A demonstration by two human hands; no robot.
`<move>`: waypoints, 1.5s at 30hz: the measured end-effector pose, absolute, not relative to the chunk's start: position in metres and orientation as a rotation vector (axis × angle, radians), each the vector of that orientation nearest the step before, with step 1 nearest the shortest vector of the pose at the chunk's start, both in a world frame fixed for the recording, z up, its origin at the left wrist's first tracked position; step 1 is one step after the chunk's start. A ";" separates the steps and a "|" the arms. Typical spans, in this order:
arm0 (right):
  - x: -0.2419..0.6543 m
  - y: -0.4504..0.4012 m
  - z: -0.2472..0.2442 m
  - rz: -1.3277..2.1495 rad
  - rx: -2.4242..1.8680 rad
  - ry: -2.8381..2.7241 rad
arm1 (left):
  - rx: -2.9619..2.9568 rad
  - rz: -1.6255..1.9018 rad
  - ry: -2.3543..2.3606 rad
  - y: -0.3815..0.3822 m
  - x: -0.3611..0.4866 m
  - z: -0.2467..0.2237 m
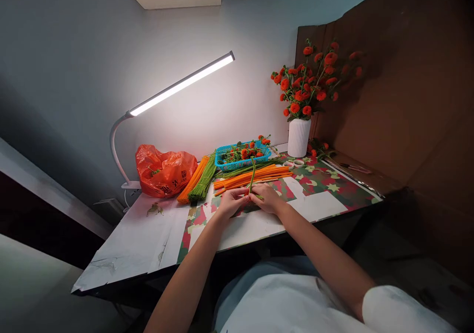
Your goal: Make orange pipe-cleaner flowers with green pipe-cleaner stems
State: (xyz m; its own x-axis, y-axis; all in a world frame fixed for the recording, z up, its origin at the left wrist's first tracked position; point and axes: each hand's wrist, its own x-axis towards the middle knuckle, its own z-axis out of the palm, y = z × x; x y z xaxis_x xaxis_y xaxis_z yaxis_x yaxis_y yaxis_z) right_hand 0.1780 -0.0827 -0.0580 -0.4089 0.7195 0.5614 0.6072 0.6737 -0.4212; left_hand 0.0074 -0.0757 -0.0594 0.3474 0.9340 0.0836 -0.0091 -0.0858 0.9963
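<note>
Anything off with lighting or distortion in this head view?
Head view: the desk lamp glares, brightening the wall behind it; the orange-red flowers shadow the brown cardboard; the lower right is murky; the wide lens seems to stretch the forearms; the green chenille stem at the fingers is too small for fine detail.

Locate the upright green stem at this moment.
In the head view, just right of centre, the green stem rises from where the left hand and right hand meet, its top seen against the blue basket.
</note>
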 end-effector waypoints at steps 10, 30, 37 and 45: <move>0.173 -0.076 -0.068 0.248 -1.056 -2.070 | 1.470 1.029 0.926 -0.077 0.010 -0.059; 0.165 -0.082 -0.063 0.301 -0.975 -1.848 | 1.397 1.107 0.873 -0.071 0.013 -0.057; 0.156 -0.081 -0.067 0.444 -1.051 -1.619 | 1.520 1.384 0.882 -0.074 0.021 -0.065; 0.153 -0.081 -0.066 0.690 -0.968 -1.566 | 1.475 1.315 0.804 -0.069 0.012 -0.058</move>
State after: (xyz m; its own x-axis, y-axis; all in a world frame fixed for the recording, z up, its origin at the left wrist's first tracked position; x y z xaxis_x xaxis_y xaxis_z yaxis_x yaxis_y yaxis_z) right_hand 0.1527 -0.0812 -0.0659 -0.0495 0.8673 0.4954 0.2193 0.4933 -0.8417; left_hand 0.0117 -0.0689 -0.0582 0.1995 0.9209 0.3347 -0.1216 -0.3157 0.9410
